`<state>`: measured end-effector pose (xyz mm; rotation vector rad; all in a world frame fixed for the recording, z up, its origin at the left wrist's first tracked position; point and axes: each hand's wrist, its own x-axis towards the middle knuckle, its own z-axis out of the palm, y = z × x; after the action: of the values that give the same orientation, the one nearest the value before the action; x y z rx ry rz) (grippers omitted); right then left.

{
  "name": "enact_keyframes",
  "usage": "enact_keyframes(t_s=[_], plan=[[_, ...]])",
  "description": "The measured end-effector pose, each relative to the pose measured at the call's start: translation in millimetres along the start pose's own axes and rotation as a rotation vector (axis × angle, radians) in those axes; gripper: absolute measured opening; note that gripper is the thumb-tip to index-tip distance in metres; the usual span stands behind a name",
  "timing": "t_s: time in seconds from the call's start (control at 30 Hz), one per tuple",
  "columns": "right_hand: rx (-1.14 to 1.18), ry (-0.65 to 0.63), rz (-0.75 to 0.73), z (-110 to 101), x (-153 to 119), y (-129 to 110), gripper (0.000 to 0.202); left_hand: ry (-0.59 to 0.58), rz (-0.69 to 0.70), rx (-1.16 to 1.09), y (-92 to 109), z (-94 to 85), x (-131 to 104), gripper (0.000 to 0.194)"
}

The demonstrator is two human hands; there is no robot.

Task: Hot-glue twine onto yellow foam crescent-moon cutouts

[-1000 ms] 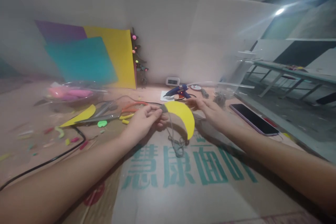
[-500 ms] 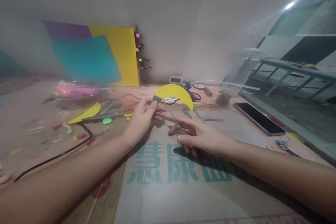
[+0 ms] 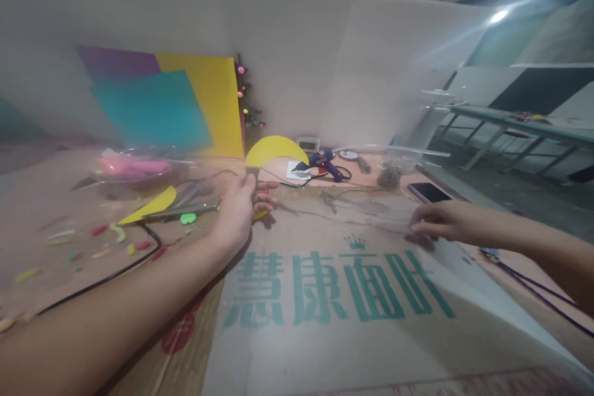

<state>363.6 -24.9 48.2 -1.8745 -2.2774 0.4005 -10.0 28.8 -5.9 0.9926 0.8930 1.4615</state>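
My left hand point(image 3: 236, 210) pinches one end of a yellow crescent-shaped cutout point(image 3: 278, 146) and holds it upright above the table. Grey-brown wrapping shows on that end, by the thumb. A thin brown string point(image 3: 346, 218) runs from the left fingers across to my right hand point(image 3: 443, 221), whose fingers are closed on it at the right; the string's far end is blurred. Under both hands lies a pale sheet with green lettering point(image 3: 320, 288). Close beyond the crescent are a dark blue glue gun point(image 3: 327, 165) and a small white card point(image 3: 297, 169).
At the left are a second yellow cutout point(image 3: 151, 206), a black cable point(image 3: 111, 275) and scattered clay bits. Coloured sheets point(image 3: 153, 108) lean at the back. A phone point(image 3: 429, 192) lies behind my right hand, near a bundle of string point(image 3: 388, 174).
My right hand has moved from beside the left hand far to the right, drawing the string out. My left hand and the crescent have shifted slightly left, uncovering the glue gun.
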Motion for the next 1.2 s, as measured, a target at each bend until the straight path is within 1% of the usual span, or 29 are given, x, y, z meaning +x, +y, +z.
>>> enact_keyframes(t_s=[0.03, 0.07, 0.1, 0.13, 0.17, 0.2, 0.27, 0.3, 0.33, 0.4, 0.43, 0.47, 0.53, 0.57, 0.67, 0.73, 0.83, 0.93, 1.03, 1.1, 1.13, 1.2], plan=[[-0.131, 0.06, 0.024, -3.1, -0.1, 1.1, 0.025, -0.001, 0.01, 0.008, 0.3, 0.8, -0.8, 0.011], [-0.216, 0.154, -0.005, -4.6, -0.2, -4.1, 0.022, -0.008, 0.021, 0.023, 0.7, 1.9, -2.2, 0.011], [-0.239, 0.257, -0.09, -4.3, 0.0, -15.2, 0.026, -0.018, 0.031, 0.044, 1.3, 3.4, -4.4, 0.011], [-0.217, 0.282, -0.177, -1.8, 0.6, -31.3, 0.033, -0.035, 0.041, 0.067, 2.1, 5.3, -7.4, 0.013], [-0.147, 0.281, -0.226, 2.9, 1.9, -50.9, 0.038, -0.056, 0.054, 0.093, 3.4, 7.5, -11.0, 0.014], [-0.032, 0.247, -0.234, 10.0, 4.2, -72.1, 0.043, -0.071, 0.068, 0.116, 4.9, 10.0, -15.2, 0.016], [0.274, 0.04, -0.214, 30.3, 12.3, -112.4, 0.055, -0.111, 0.097, 0.181, 8.7, 14.9, -23.6, 0.02], [0.439, -0.057, -0.216, 42.5, 18.0, -128.8, 0.059, -0.121, 0.123, 0.213, 10.6, 17.0, -27.3, 0.022], [0.577, -0.121, -0.224, 55.1, 24.3, -141.8, 0.064, -0.13, 0.134, 0.244, 12.5, 18.6, -30.2, 0.022], [0.786, -0.182, -0.216, 77.8, 35.9, -157.8, 0.075, -0.131, 0.14, 0.288, 15.4, 20.2, -33.0, 0.023], [0.877, -0.194, -0.221, 86.2, 39.7, -161.5, 0.074, -0.124, 0.135, 0.303, 16.2, 20.1, -32.8, 0.023], [0.912, -0.215, -0.219, 92.0, 41.6, -163.2, 0.066, -0.11, 0.131, 0.313, 16.4, 19.5, -31.7, 0.023], [0.856, -0.202, -0.224, 95.6, 38.7, -162.8, 0.044, -0.071, 0.131, 0.32, 15.5, 17.3, -27.5, 0.023], [0.774, -0.172, -0.236, 94.1, 34.3, -161.6, 0.038, -0.052, 0.135, 0.318, 14.3, 16.1, -25.1, 0.022], [0.46, -0.061, -0.338, 84.9, 14.4, -157.4, 0.033, -0.029, 0.152, 0.328, 10.3, 13.2, -19.8, 0.022], [0.27, -0.047, -0.421, 81.4, 0.2, -154.9, 0.031, -0.035, 0.16, 0.361, 8.9, 12.9, -19.5, 0.021], [0.051, -0.022, -0.509, 83.2, -16.7, -152.2, 0.028, -0.044, 0.149, 0.406, 9.6, 14.4, -22.3, 0.019], [-0.117, 0.052, -0.612, 82.3, -22.6, -150.7, 0.024, -0.054, 0.149, 0.432, 10.7, 15.4, -24.3, 0.018], [-0.128, 0.154, -0.672, 66.2, -14.8, -148.0, 0.024, -0.076, 0.152, 0.49, 8.7, 14.3, -23.3, 0.016], [-0.095, 0.294, -0.651, 49.3, -5.1, -144.2, 0.024, -0.087, 0.122, 0.527, 6.2, 13.1, -22.0, 0.014], [-0.096, 0.34, -0.637, 41.2, -0.1, -141.5, 0.023, -0.096, 0.1, 0.538, 4.9, 12.7, -21.4, 0.013], [-0.113, 0.47, -0.635, 29.0, 8.8, -134.8, 0.024, -0.119, 0.061, 0.545, 3.2, 12.6, -20.9, 0.013]])
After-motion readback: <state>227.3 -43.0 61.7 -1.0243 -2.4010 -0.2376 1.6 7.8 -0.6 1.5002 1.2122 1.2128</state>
